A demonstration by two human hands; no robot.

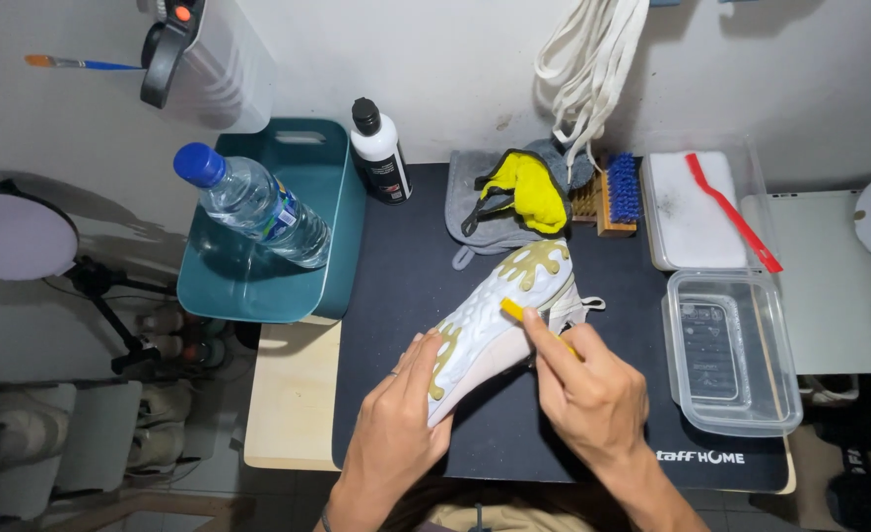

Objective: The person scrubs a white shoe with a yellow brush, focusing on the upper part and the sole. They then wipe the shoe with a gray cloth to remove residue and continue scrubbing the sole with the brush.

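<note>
A white sneaker [500, 310] with an olive-patterned sole lies tilted, sole up, over a black mat [406, 286]. My left hand [396, 424] grips its near end from below. My right hand [583, 389] pinches a thin yellow tool [516, 312] whose tip rests against the sole near the shoe's middle.
A clear plastic tub [731, 350] sits right of the shoe, a lidded box with a red brush [731, 212] behind it. At the back lie a blue-bristled wooden brush [613, 192], a yellow glove on grey cloth [534, 192], a black-and-white bottle [381, 153]. A teal bin [302, 177] with a water bottle [253, 207] stands left. White laces [588, 69] hang on the wall.
</note>
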